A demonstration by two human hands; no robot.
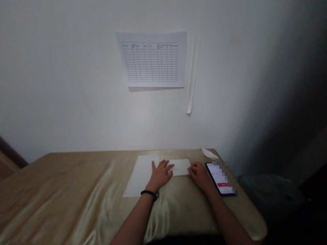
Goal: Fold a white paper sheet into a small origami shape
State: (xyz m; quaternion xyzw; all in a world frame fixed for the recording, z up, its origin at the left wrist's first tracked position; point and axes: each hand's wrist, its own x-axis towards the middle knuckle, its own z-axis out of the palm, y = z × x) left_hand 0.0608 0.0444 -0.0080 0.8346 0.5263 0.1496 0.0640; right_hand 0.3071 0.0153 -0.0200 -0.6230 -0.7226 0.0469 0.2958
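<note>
A small white rectangle of paper (180, 167), apparently folded, lies on the cloth-covered table. My left hand (162, 173), with a black band on its wrist, rests flat on its left end, fingers spread. At the right end, my right hand (198, 172) has its fingers curled together and pinches the paper's edge. To the left lies a larger white sheet (136, 175) with small marks down its left side, partly covered by my left hand. A phone (219, 180) with a lit screen lies just right of my right hand.
A shiny beige cloth (84, 187) with wrinkles covers the table, which stands against a white wall. A small folded paper piece (209, 153) lies at the back right corner. On the wall hang a printed table sheet (155, 61) and a narrow white strip (192, 75).
</note>
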